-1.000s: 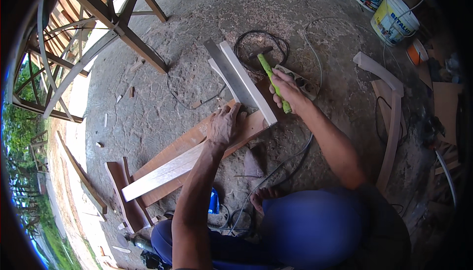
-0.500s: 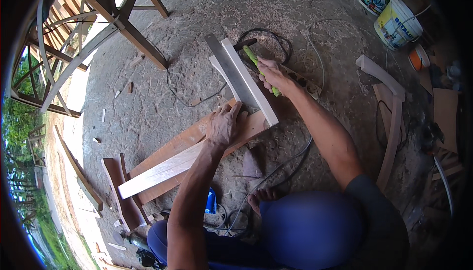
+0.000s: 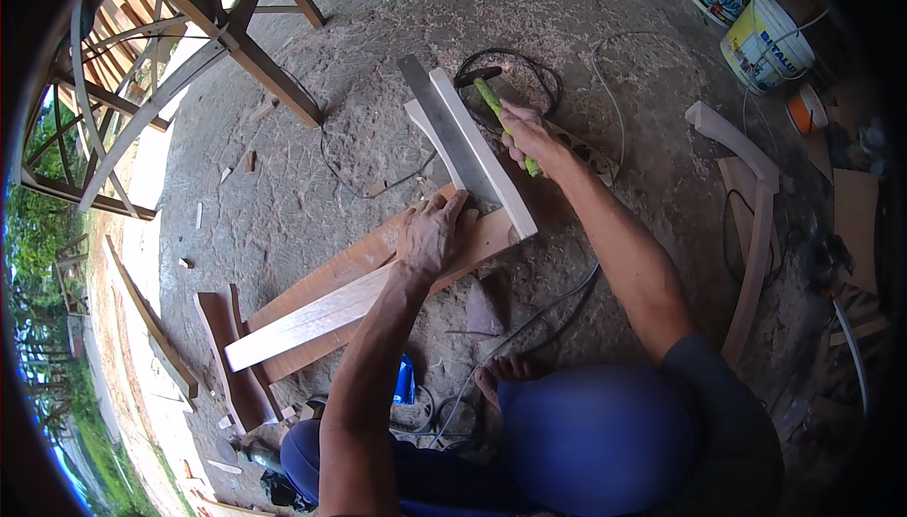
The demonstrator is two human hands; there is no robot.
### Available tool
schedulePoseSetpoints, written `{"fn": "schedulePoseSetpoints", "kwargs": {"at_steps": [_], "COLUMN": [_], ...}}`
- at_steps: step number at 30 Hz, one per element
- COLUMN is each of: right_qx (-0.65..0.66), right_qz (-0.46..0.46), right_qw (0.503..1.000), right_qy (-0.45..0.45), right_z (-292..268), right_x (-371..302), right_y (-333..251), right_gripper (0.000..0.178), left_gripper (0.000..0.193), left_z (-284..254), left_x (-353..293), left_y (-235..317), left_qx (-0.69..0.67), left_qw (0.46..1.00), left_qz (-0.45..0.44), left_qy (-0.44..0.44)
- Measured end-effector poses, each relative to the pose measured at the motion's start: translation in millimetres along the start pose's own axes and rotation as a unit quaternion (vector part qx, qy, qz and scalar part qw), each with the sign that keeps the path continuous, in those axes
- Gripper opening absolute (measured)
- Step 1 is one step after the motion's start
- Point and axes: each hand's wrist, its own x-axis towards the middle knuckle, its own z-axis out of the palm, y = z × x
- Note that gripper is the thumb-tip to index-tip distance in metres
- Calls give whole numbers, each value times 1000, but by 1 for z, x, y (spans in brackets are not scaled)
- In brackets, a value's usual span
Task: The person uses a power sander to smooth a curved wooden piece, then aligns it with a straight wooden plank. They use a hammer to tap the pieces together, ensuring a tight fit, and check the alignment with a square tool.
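My right hand (image 3: 531,135) is closed round the yellow-green handle of a hammer (image 3: 491,97); its dark head is beside the far end of a pale wooden rail (image 3: 482,153). This rail lies crosswise at the far end of a wooden frame (image 3: 326,317) on the floor. My left hand (image 3: 430,234) grips the frame near that joint, its fingertips at the near end of a flat grey strip (image 3: 439,120) running along the rail. What lies under the palm is hidden. A brown curved crosspiece (image 3: 231,361) forms the frame's near-left end.
Curved wooden pieces (image 3: 759,234) lie at the right. Two paint buckets (image 3: 767,43) and an orange-sided tub (image 3: 806,109) stand at the far right. Wooden furniture frames (image 3: 269,73) rise at the upper left. Dark cables (image 3: 557,305) cross the rough floor, near my bare foot (image 3: 501,375).
The wooden frame, rail and grey strip have shifted slightly away from me. The hammer has moved a little to the right, its head still close to the rail. My left hand keeps its hold.
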Motion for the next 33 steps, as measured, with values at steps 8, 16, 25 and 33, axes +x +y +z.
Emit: {"fn": "schedulePoseSetpoints", "kwargs": {"at_steps": [8, 16, 25, 33], "right_qx": [0, -1, 17, 13], "right_qz": [4, -1, -2, 3], "right_qw": [1000, 1000, 1000, 1000], "right_qy": [-8, -5, -7, -3], "right_z": [7, 5, 2, 5], "right_x": [0, -2, -8, -11], "right_y": [3, 4, 2, -1], "right_gripper": [56, 59, 59, 59], "left_gripper": [42, 42, 44, 43], "left_z": [1, 7, 4, 5], "left_x": [1, 1, 2, 2], "left_y": [-3, -7, -2, -4], "left_qx": [-13, -19, -6, -10], "left_qw": [1000, 1000, 1000, 1000], "left_qz": [5, 16, 14, -1], "left_qy": [-3, 13, 8, -2]}}
